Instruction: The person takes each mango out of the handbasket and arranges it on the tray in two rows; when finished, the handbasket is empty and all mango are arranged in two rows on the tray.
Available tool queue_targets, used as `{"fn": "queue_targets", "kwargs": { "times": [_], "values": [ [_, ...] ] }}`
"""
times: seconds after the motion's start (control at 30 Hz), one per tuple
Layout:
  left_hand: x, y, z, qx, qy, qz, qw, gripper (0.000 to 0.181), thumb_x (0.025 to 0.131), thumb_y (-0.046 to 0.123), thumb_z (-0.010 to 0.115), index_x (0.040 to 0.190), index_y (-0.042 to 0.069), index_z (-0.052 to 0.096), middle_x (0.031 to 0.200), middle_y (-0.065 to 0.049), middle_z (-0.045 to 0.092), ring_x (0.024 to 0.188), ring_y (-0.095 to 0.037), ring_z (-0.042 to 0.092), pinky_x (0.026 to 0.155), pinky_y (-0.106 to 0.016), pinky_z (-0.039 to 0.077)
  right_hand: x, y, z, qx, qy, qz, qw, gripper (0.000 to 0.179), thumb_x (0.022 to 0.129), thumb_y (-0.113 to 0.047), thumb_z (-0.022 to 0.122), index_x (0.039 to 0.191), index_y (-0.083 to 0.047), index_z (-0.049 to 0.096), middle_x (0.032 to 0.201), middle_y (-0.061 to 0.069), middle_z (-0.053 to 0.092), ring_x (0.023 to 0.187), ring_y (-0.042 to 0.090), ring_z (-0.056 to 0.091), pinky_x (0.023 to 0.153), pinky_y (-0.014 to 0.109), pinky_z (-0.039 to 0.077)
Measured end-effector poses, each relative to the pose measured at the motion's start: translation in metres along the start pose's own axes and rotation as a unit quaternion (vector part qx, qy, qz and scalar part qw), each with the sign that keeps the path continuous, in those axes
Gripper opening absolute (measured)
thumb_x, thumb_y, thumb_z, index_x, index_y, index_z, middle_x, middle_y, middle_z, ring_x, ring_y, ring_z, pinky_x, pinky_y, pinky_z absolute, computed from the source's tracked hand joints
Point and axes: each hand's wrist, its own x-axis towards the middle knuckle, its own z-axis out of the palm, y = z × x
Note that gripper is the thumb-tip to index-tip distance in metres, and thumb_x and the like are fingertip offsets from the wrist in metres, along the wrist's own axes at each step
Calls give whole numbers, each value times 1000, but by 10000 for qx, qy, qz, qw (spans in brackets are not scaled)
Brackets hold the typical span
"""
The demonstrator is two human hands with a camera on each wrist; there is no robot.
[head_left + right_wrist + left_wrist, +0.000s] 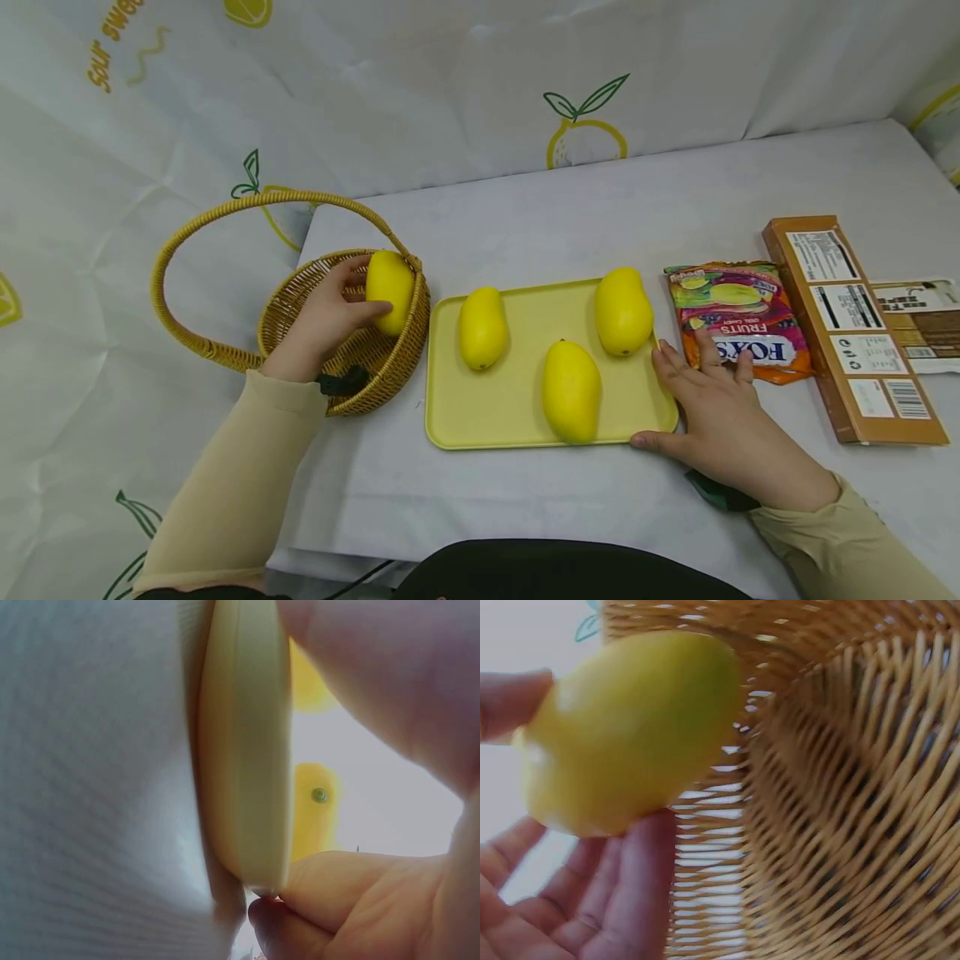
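Observation:
My left hand (326, 312) reaches into a wicker basket (390, 375) and grips a yellow mango (390, 287) near its right wall. In the left wrist view, the thumb and fingers lie on opposite sides of this mango (630, 735), beside the woven wall. A pale yellow tray (472, 408) bears three more mangoes: one at left (482, 327), one at front (572, 392) and one at back right (623, 311). My right hand (720, 425) holds the tray's front right corner between thumb and index finger. Its other fingers extend over a candy bag (738, 308); contact with the bag is unclear.
A long brown box (855, 333) lies right of the candy bag. Another flat packet (922, 321) is partly hidden behind the box. The basket's tall handle (198, 229) leans up and left. White cloth (465, 225) covers the table.

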Motion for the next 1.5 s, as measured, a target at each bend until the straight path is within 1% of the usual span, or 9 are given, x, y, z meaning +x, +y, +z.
{"fn": "queue_targets", "kwargs": {
  "times": [0.17, 0.27, 0.37, 0.53, 0.63, 0.73, 0.97, 1.27, 1.5],
  "values": [
    [-26, 15, -8, 313, 744, 548, 9952, 95, 98, 25, 85, 175, 30, 31, 170, -7, 45, 139, -29, 56, 106, -41, 55, 1, -1, -1, -17, -41, 32, 10000, 127, 84, -69, 87, 168, 10, 32, 176, 31, 27, 166, 56, -18, 117, 82, -26],
    [-49, 22, -3, 48, 1144, 952, 9888, 94, 96, 19, 87, 174, 31, 34, 165, -3, 49, 134, -24, 58, 102, -30, 58, 1, -2, -1, -25, -43, 43, 10000, 127, 83, -69, 88, 168, 10, 33, 176, 31, 27, 165, 56, -18, 116, 82, -26],
    [-78, 19, 16, -717, 1393, 1392, 9778, 92, 93, 2, 86, 171, 25, 41, 158, -4, 51, 128, -23, 60, 97, -22, 60, -1, -3, -1, -21, -53, 53, 10000, 127, 83, -68, 88, 167, 10, 33, 176, 31, 27, 165, 56, -18, 117, 81, -27],
    [-121, -5, 62, -2048, 1386, 2107, 9458, 90, 89, -23, 75, 167, 9, 46, 153, -5, 56, 126, -21, 62, 96, -21, 61, -3, -4, -2, -6, -70, -14, 10000, 126, 84, -69, 87, 167, 9, 34, 176, 31, 27, 166, 56, -17, 118, 80, -27],
    [-135, -18, 85, -2204, 1328, 2376, 9367, 86, 90, -26, 72, 167, 2, 45, 154, -7, 59, 130, -17, 64, 99, -21, 60, -4, -4, -4, -41, -60, -25, 10000, 126, 84, -69, 87, 167, 9, 34, 176, 31, 27, 166, 56, -17, 118, 81, -27],
    [-142, -27, 102, -2030, 1233, 2330, 9430, 85, 90, -23, 73, 166, 1, 45, 154, -10, 60, 131, -14, 65, 100, -22, 60, -6, -3, -6, -49, -48, -24, 10000, 126, 84, -68, 88, 167, 10, 34, 176, 32, 27, 165, 57, -18, 118, 80, -28],
    [-144, -37, 121, -1455, 1091, 1448, 9726, 79, 92, -12, 81, 163, 4, 50, 153, -15, 61, 125, -14, 65, 94, -21, 59, -9, -2, -9, -9, -78, -44, 10000, 126, 85, -70, 86, 167, 10, 34, 176, 32, 26, 165, 56, -20, 118, 77, -30],
    [-134, -46, 126, -1091, 1133, 879, 9836, 76, 94, -3, 83, 163, 7, 50, 155, -12, 61, 127, -28, 64, 94, -21, 58, -11, -2, -10, -14, -101, -24, 9999, 126, 85, -69, 86, 168, 9, 33, 176, 32, 27, 165, 56, -20, 118, 77, -30],
    [-130, -46, 131, -590, 1151, 429, 9907, 53, 99, 7, 79, 149, 10, 59, 142, -10, 70, 120, -25, 65, 92, -29, 58, -12, -2, -10, -21, -75, -8, 10000, 126, 85, -69, 86, 167, 10, 33, 175, 32, 27, 165, 57, -19, 118, 78, -29]
  ]
}}
